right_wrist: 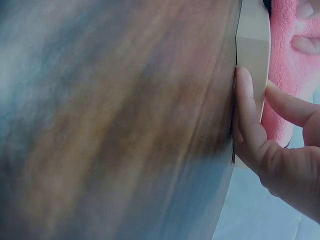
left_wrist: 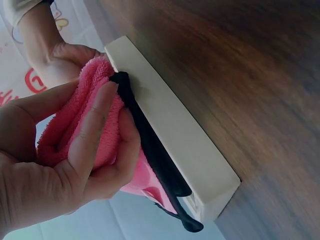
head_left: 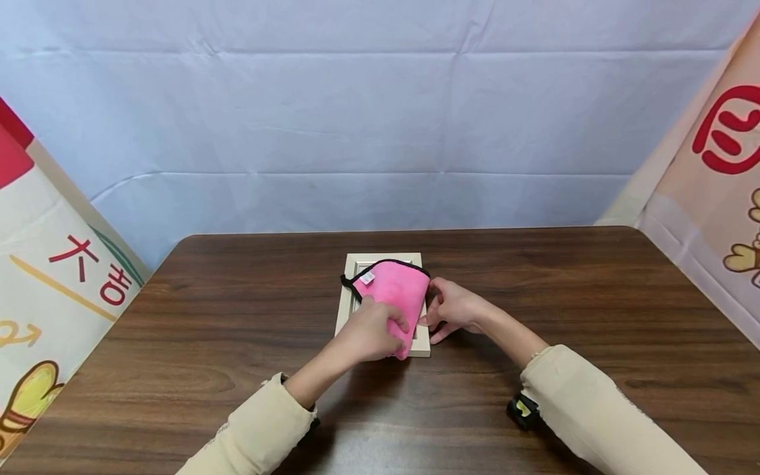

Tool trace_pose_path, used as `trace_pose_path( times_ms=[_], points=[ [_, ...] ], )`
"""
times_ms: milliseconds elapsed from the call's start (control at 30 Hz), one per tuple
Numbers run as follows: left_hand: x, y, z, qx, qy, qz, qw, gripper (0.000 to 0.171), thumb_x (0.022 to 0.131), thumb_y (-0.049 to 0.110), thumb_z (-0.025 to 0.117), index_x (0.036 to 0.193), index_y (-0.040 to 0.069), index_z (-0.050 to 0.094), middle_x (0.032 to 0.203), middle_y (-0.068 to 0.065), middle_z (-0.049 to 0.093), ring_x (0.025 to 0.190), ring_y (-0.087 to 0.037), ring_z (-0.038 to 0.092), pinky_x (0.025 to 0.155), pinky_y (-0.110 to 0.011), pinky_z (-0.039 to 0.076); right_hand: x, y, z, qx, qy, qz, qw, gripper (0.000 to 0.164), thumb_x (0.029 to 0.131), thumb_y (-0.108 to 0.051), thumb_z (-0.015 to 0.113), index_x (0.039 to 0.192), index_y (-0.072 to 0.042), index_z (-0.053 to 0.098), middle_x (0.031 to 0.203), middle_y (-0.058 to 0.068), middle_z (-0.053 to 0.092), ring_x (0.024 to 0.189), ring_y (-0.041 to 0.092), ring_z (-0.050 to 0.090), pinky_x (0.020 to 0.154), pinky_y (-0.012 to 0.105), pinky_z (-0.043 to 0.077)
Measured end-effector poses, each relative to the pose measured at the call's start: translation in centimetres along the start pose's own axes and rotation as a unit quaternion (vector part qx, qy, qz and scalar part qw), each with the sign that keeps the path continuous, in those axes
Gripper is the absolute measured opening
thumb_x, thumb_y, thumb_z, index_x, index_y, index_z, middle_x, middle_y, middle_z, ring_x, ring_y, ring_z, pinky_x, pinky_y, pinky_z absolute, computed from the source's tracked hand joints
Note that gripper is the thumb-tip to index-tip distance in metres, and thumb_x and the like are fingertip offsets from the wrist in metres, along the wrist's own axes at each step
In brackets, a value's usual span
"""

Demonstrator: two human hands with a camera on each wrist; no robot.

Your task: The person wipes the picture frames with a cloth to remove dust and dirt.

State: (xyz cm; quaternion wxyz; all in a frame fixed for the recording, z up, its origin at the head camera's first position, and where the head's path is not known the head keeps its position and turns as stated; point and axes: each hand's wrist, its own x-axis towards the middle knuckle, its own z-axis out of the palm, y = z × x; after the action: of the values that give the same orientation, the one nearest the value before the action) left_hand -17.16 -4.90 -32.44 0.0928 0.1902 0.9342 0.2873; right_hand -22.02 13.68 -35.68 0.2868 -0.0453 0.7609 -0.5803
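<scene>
A light cream picture frame lies on the brown wooden table, with a pink towel spread over most of it. The towel is plush, has black edging, a small white label and a black hanging loop at its left corner. My left hand grips a bunched fold of the towel over the frame's near part; in the left wrist view the fold sits between thumb and fingers. On the right side, my right hand holds the frame's edge, fingers along its outer side and thumb at its upper rim. The towel hides most of the frame's inside.
The wooden table reaches out on both sides of the frame. A pale cloth backdrop hangs behind it, with printed sheets at left and right. A small black device sits by the right sleeve.
</scene>
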Motion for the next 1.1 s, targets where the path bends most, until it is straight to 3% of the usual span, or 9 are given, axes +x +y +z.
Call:
trace_pose_path(
  times_ms=[233, 600, 967, 1100],
  points=[
    [-1.0, -1.0, -0.8, 0.003, 0.008, 0.004, 1.0, 0.015, 0.064, 0.001, 0.072, 0.075, 0.011, 0.069, 0.064, 0.005, 0.056, 0.088, -0.022, 0.042, 0.062, -0.027, 0.042, 0.0, 0.0, -0.1, -0.007, 0.003, -0.003, 1.0, 0.06, 0.084, 0.012, 0.058, 0.131, 0.008, 0.021, 0.079, 0.015, 0.051, 0.067, 0.021, 0.054, 0.062, 0.039, 0.057],
    [-3.1, -3.4, -2.6, -0.009, 0.037, -0.028, 0.9989, 0.018, 0.064, -0.002, 0.073, 0.074, 0.012, 0.069, 0.078, -0.003, 0.053, 0.084, -0.02, 0.042, 0.053, -0.027, 0.041, -0.1, -0.1, 0.0, -0.016, 0.005, 0.0, 1.0, 0.058, 0.084, 0.012, 0.059, 0.129, 0.007, 0.023, 0.081, 0.015, 0.051, 0.067, 0.022, 0.055, 0.062, 0.039, 0.057],
    [-4.7, -4.8, -4.5, -0.016, 0.071, -0.044, 0.9964, 0.02, 0.065, -0.003, 0.069, 0.076, 0.013, 0.069, 0.077, -0.002, 0.057, 0.087, -0.022, 0.043, 0.059, -0.029, 0.043, 0.1, -0.1, -0.1, -0.018, 0.006, 0.007, 1.0, 0.059, 0.084, 0.011, 0.059, 0.13, 0.005, 0.023, 0.083, 0.016, 0.051, 0.068, 0.023, 0.055, 0.062, 0.039, 0.057],
    [-5.0, -5.5, -4.7, -0.039, 0.063, -0.061, 0.9954, 0.021, 0.067, -0.006, 0.065, 0.08, 0.011, 0.069, 0.083, -0.007, 0.053, 0.091, -0.024, 0.042, 0.056, -0.027, 0.046, 0.1, -0.1, -0.1, -0.019, 0.008, 0.009, 1.0, 0.059, 0.084, 0.011, 0.059, 0.13, 0.005, 0.023, 0.083, 0.016, 0.051, 0.068, 0.023, 0.055, 0.062, 0.039, 0.057]
  ],
)
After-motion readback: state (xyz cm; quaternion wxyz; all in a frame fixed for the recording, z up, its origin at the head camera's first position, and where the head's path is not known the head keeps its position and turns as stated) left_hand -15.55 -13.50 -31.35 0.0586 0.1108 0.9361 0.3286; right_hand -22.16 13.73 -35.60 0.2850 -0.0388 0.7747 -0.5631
